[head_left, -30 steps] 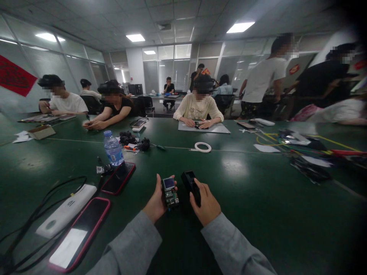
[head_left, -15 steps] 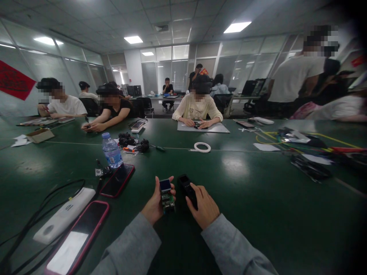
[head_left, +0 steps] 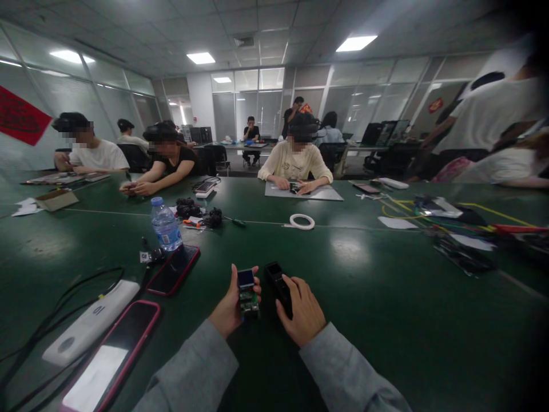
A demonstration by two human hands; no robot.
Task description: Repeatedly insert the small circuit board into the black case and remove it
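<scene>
Head view, white device (head_left: 92, 323) beside a pink-edged phone (head_left: 111, 355) on a green surface (head_left: 386, 326), water bottle (head_left: 166, 227) farther back, left hand (head_left: 227, 312) grasping a circuit board (head_left: 249, 305) with screen, black casing (head_left: 274, 277) just beside it, gripped by the right hand (head_left: 306, 313).

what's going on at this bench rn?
Someone in gray sleeves is handling two small parts over a green table. The left hand holds a circuit board with a small screen, facing up. The right hand is closed around a black casing. Board and casing are side by side, apart. Two phones lie to the left, with a water bottle standing beyond them. Across the table, a seated person has both hands over a gray mat.
</scene>
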